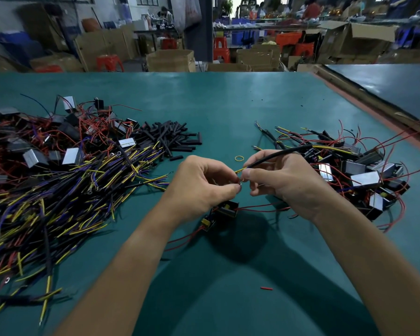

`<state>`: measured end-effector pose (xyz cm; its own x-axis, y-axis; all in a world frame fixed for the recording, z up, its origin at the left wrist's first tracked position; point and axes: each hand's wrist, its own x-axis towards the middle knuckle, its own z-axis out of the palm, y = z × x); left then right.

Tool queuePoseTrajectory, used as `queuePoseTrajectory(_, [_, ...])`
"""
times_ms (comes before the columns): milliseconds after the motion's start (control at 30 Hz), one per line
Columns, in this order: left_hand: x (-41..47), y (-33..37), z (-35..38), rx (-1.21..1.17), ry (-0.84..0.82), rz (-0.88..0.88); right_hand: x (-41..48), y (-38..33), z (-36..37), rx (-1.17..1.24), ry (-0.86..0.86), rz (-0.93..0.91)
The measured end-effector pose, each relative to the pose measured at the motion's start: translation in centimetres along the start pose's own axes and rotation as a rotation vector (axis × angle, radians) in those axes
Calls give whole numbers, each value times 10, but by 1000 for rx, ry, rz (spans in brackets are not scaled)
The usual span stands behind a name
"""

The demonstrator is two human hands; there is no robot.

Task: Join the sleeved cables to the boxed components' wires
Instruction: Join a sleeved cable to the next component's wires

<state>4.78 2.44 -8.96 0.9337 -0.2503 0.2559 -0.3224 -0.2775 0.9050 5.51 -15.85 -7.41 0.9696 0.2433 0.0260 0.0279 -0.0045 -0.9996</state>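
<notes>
My left hand [204, 187] and my right hand [284, 180] meet over the green table [228, 105], fingertips almost touching. The right hand grips a black sleeved cable [277, 155] whose yellow wire end [240, 170] points at the left fingertips. The left hand pinches a thin wire end at the meeting point. Just below the left hand lies a small black boxed component [224, 209] with a yellow part and red wires [260, 209] trailing right and left.
A big heap of sleeved cables [70, 190] with yellow and purple wires covers the left, with boxed components [34, 141] behind it and black sleeve tubes [170, 137] beside. Joined units [364, 175] pile at the right. A rubber band [239, 158] and a red scrap [266, 288] lie loose.
</notes>
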Motion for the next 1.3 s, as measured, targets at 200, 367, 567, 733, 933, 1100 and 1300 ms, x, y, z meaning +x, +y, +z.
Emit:
queuePoseTrajectory(200, [0,0,2,13,-23,23,-1,-3,-1,-7,-8,5])
queuePoseTrajectory(367, [0,1,1,-6,-1,47,-1,-4,-1,-5,-12,11])
queuePoseTrajectory(567, [0,-1,0,-46,-31,32,-1,-5,-5,13,-34,46])
queuePoseTrajectory(733, [1,0,2,-33,-16,30,-1,-4,-6,11,-60,54])
queuePoseTrajectory(933, [-1,2,2,-34,7,47,-1,-4,-4,10,-50,52])
queuePoseTrajectory(1100, [-1,1,1,20,55,74,0,-4,-5,21,-42,54])
queuePoseTrajectory(1300, [0,4,2,90,33,69,0,-2,-5,37,-30,13])
